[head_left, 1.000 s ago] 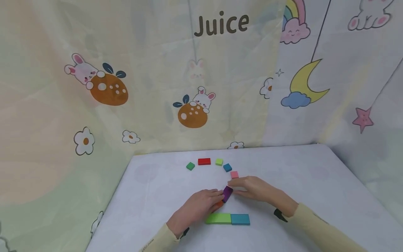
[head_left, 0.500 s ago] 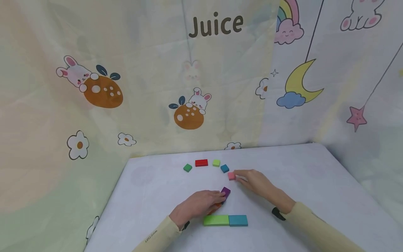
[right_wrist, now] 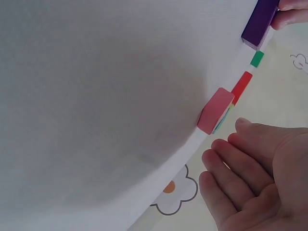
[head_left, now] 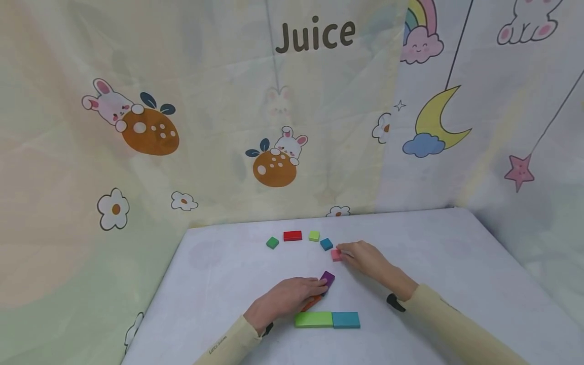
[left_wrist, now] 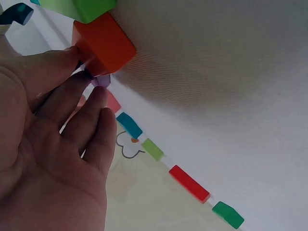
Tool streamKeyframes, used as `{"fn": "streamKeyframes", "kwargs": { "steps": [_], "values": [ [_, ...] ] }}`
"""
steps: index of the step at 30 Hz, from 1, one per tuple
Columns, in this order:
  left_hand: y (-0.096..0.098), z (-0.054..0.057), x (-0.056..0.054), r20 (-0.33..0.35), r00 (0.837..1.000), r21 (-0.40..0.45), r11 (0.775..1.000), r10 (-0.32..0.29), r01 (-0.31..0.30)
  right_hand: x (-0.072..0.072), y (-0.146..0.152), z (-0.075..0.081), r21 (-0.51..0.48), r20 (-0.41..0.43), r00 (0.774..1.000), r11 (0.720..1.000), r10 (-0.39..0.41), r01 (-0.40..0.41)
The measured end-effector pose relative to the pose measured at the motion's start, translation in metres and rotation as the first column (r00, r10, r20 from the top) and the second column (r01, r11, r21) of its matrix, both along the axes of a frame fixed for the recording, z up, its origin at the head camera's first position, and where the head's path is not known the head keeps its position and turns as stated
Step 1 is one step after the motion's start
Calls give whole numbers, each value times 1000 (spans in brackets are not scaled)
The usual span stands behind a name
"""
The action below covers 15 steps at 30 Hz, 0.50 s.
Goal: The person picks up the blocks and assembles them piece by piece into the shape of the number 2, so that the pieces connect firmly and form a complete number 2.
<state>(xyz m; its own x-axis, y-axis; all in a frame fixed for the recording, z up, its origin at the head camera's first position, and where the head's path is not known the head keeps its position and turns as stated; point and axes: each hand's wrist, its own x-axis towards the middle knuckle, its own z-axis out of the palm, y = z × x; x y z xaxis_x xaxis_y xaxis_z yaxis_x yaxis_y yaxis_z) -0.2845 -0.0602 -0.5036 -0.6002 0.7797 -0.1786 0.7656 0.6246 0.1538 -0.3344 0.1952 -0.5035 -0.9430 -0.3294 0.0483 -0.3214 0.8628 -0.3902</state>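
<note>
- Touching the purple block (head_left: 329, 276), nearly straight fingers of the left hand (head_left: 287, 299) apparently steady it, the orange block (head_left: 312, 303) just beside them.
- Close-set fingers of the right hand (head_left: 368, 260) hang by the pink block (head_left: 335, 256), perhaps to straighten it.
- Beyond their tips lies a blue block (head_left: 326, 244).

- The head view is softly and evenly lit, moderately bright, with slightly muted colours.
- A faint, soft-edged shadow lies on the tabletop (head_left: 433, 258) by the right sleeve (head_left: 456, 321).
- The left wrist view is dimmer: a broad brownish shadow with fine line texture spreads beside the orange block (left_wrist: 105, 42), and the left hand (left_wrist: 55, 144) sits in shade.
- The right wrist view looks greyish, a wide, blurry-edged shadow darkening the tabletop.
</note>
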Motion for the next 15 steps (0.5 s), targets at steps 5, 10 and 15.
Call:
{"fn": "streamKeyframes", "kwargs": {
  "steps": [5, 10, 15],
  "values": [
    [-3, -2, 1, 41, 999, 31, 999, 18, -19, -3, 0, -3, 1, 12, 1000, 1000, 2, -2],
    [-3, -2, 0, 67, 997, 51, 998, 34, -38, -6, 1, -5, 13, -3, 1000, 1000, 27, -27],
    [-1, 0, 0, 83, 995, 47, 997, 53, -57, -8, 0, -6, 47, -4, 999, 998, 50, -49]
  ]
}}
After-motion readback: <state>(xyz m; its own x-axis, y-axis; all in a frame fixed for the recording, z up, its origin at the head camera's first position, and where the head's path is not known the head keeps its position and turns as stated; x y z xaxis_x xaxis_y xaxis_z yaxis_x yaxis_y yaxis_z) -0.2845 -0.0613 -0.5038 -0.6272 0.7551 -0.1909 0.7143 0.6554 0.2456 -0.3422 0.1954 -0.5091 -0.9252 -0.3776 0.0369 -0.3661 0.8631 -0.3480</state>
